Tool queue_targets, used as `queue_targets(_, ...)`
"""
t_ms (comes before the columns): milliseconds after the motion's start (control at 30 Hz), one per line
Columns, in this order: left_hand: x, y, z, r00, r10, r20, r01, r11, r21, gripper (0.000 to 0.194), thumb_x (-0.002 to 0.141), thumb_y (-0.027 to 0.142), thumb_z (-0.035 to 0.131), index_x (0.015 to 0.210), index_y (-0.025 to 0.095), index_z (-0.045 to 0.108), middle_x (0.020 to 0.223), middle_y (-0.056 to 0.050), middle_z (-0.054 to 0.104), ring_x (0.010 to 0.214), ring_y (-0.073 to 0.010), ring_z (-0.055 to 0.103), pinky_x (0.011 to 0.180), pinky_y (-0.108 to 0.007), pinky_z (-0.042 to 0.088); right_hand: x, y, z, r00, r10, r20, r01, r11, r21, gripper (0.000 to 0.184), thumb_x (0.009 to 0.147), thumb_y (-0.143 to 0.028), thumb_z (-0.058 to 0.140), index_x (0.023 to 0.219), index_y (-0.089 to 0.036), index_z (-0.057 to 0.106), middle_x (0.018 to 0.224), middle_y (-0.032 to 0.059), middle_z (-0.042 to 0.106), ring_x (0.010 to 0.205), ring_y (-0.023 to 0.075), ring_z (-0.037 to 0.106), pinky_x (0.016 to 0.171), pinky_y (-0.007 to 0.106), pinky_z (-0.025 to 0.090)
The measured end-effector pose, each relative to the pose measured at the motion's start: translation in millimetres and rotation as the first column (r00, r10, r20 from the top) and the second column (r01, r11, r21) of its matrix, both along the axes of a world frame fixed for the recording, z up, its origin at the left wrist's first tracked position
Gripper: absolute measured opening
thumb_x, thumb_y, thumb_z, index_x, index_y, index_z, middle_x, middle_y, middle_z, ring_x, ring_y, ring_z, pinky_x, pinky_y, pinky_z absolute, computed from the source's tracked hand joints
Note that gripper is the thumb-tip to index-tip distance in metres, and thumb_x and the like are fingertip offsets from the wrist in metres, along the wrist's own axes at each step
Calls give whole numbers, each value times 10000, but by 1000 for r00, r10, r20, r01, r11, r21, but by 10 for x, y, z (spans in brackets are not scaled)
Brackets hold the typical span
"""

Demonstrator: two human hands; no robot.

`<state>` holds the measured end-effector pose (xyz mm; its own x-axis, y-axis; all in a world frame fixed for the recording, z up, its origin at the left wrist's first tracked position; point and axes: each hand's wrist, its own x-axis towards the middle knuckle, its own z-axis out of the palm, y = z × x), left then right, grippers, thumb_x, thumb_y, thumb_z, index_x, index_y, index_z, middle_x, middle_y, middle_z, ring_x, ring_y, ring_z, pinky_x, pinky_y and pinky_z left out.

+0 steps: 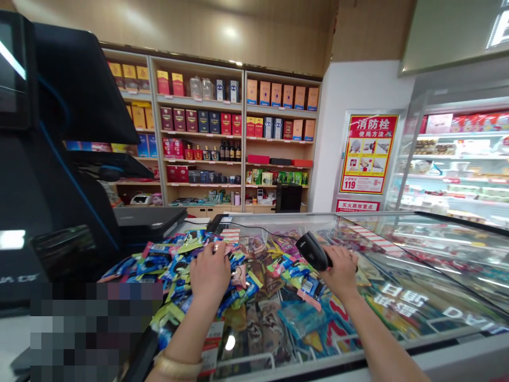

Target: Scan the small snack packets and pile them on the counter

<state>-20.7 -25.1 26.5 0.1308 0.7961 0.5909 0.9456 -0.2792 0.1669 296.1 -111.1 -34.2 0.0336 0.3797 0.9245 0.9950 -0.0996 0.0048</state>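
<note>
My right hand (340, 265) is wrapped round the grip of a black barcode scanner (312, 250), whose head points up and to the left over the glass. Below the scanner lies a small heap of blue, green and pink wrapped snack packets (296, 273). My left hand (210, 270) rests at a larger pile of the same small packets (167, 265). Its fingers are curled down into the pile, and the fingertips are hidden, so what they hold cannot be made out. Both heaps lie on the glass top of a chest freezer (258, 366).
A black checkout terminal (79, 85) stands close on the left. The scanner's cable (262, 228) crosses the glass. Bagged frozen goods (306, 318) show beneath it. Shelves of boxed bottles (201, 122) line the back wall; a lit display fridge (461, 159) stands at the right.
</note>
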Motion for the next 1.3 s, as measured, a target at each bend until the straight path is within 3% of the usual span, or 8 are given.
queue_targets(133,43,68,-15,881,-306,362,263,951,164,370,866,234,484,1202,181,628,1279,-161,593,1158,-331,564,965,-500,435,-24,-14,21,998,44,33,-45,999,29,307,742,-206,538,1038,-218,620,925,46,662,914,246,556,812,383,289)
queue_targets(233,142,68,-45,451,-505,736,470,835,285,348,862,315,531,1173,198,634,1256,-114,624,1190,-270,565,1005,-420,449,-105,-60,78,992,119,41,-122,991,63,254,784,-264,524,1015,-211,612,898,51,653,885,244,561,802,388,293)
queue_targets(367,273,-20,-66,-175,-115,978,705,678,206,320,853,344,574,1130,188,606,999,-87,712,862,-218,698,695,-327,580,-264,-135,182,948,312,66,-315,948,40,236,822,-293,486,1016,-216,596,880,53,655,842,226,583,792,384,312)
queue_targets(467,310,-82,-50,-338,94,937,790,570,227,262,888,278,521,1105,146,582,860,-95,721,726,-198,705,539,-263,563,-376,-173,246,885,456,94,-455,890,-39,271,808,-308,514,1051,-213,587,899,54,673,834,219,603,789,373,333)
queue_targets(667,335,-124,-38,-273,89,958,803,570,176,258,906,257,489,1123,137,560,770,-86,721,531,-181,661,313,-186,401,-477,-184,268,858,507,86,-493,859,-138,369,755,-277,560,1114,-203,597,842,34,661,777,193,595,771,352,332)
queue_targets(1100,408,-49,-180,-121,91,988,769,638,35,420,864,283,561,1262,148,585,902,-87,745,616,-160,685,480,-217,500,-545,-192,273,874,486,24,-476,865,-161,251,761,-279,519,974,-208,631,840,37,655,795,186,574,800,345,314)
queue_targets(1200,414,-46,-227,18,-69,997,755,655,32,460,848,373,579,1252,153,591,1082,-122,714,807,-208,706,576,-256,544,-460,-179,263,893,449,33,-442,888,-122,254,766,-287,531,985,-208,632,843,34,659,811,188,582,803,345,313)
queue_targets(1300,468,-132,-278,234,-455,859,793,600,102,401,851,383,571,1192,181,631,1226,-115,654,1098,-246,627,881,-358,535,-251,-151,226,949,316,3,-316,948,-43,243,771,-258,517,977,-208,637,866,38,673,827,194,594,795,343,315)
